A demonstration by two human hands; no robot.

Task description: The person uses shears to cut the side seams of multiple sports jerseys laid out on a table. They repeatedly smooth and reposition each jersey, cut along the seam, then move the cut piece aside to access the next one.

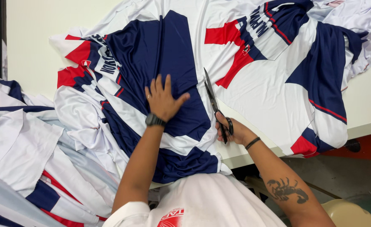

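1. Nearest to you, your own white shirt [202,201] fills the bottom of the view, with both forearms reaching out over it.
2. Your right hand [235,131] sits at the near edge of the white table [364,113], fingers closed through the black handles of the scissors [215,106]. A dark band circles that wrist.
3. The scissors point away from you, blades only slightly parted, lying over the printed fabric [181,71] where navy meets white.
4. Your left hand [163,100] lies flat on the navy part of that fabric, just left of the blades, fingers spread apart and pressing down, holding nothing. A black watch [154,120] sits on the wrist.
5. The fabric, in white, navy and red panels, is spread across the table and hangs over its near edge towards you.
6. To your left, a loose pile of the same kind of cloth [21,143] lies heaped, touching the spread piece.
7. Farthest off, at the top right corner, more crumpled white cloth [362,21] is bunched on the table.
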